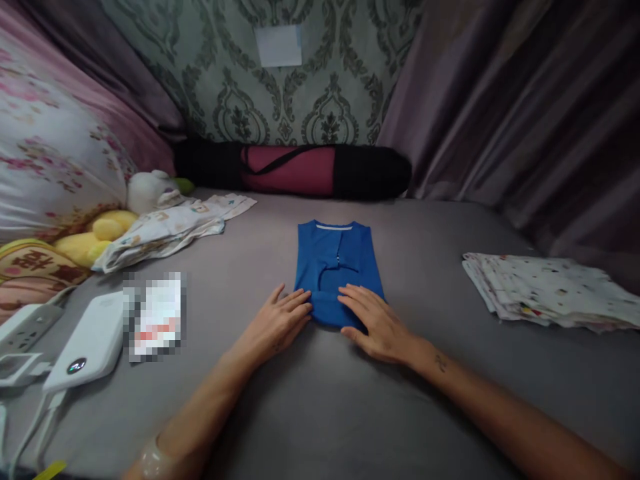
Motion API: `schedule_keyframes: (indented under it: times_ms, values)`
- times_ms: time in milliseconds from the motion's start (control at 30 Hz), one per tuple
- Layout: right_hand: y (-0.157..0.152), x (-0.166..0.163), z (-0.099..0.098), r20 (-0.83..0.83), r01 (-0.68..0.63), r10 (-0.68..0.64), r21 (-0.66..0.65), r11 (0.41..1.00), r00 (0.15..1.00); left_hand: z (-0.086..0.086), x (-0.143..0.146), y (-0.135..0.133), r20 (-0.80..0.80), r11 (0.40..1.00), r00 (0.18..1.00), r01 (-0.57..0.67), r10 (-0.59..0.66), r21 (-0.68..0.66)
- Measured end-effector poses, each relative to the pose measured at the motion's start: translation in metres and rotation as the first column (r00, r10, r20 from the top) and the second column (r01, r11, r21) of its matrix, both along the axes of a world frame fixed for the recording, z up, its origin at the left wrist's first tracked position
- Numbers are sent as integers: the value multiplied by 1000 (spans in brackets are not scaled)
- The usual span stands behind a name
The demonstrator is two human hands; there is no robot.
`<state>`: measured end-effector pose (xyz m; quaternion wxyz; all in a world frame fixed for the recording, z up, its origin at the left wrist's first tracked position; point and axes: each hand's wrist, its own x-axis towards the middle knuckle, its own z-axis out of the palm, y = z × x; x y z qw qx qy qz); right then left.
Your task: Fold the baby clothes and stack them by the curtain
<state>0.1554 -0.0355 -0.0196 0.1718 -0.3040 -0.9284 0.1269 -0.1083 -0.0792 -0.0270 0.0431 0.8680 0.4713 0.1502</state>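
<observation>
A blue shirt [336, 260], folded into a narrow shape, lies on the grey sheet with its neckline pointing away from me. Its lower part is folded up, and a pale strip shows inside the collar. My left hand [286, 319] lies at the shirt's lower left edge, fingers stretched out and fingertips touching the cloth. On the lower right part rests my right hand [375, 325], flat with its fingers spread and the thumb near the bottom edge. Neither hand grips the fabric. The bottom right corner is partly hidden under my right hand.
Folded white printed cloths [550, 290] are stacked at the right. On the left lie a white power bank [93, 340] with cables, a power strip [30, 327], a blurred-out packet [157, 317], printed cloth [170, 227] and plush toys. A black-and-maroon long bag [290, 172] lines the wall.
</observation>
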Motion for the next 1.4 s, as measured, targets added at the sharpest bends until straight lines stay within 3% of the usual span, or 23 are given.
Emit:
schedule_keyframes:
  times_ms: [100,233,333,567,700,833,1000,1067,1133,1200,1300,1400]
  values:
    - [-14,5,-2,13,60,-60,-1,998,998,-1,3,4,-1,996,1000,4,-3,86]
    - [-6,26,-16,-64,141,-141,-7,990,988,2,6,11,43,992,998,-60,56,110]
    - [7,44,-23,-86,119,-120,-26,993,989,6,5,16,17,995,998,-66,65,80]
    - [16,57,-20,-73,22,-26,-58,998,997,7,-9,18,-65,997,994,83,-82,2]
    - [20,57,-5,-70,-1,-1,-36,999,998,10,-17,20,-88,994,990,110,-109,-4]
    - [7,60,21,-42,-10,9,-19,1000,999,28,-18,7,-37,989,991,132,-130,61]
    - [-46,78,59,17,-54,57,-156,986,998,52,-15,-46,98,988,985,148,-144,-39]
    - [-63,84,72,31,-42,53,-284,958,998,55,-13,-67,194,986,980,68,-38,-150]
    - [-68,84,77,15,11,-6,-413,911,1000,55,-8,-79,317,961,938,-49,137,-272]
    - [-60,78,72,-46,90,-133,-515,853,990,51,1,-75,456,923,838,-133,299,-362]
    - [-30,59,50,-188,207,-388,-601,772,902,44,18,-45,650,887,614,-211,448,-411]
    - [8,36,27,-244,429,-626,-545,720,741,34,33,0,722,854,457,-315,519,-415]
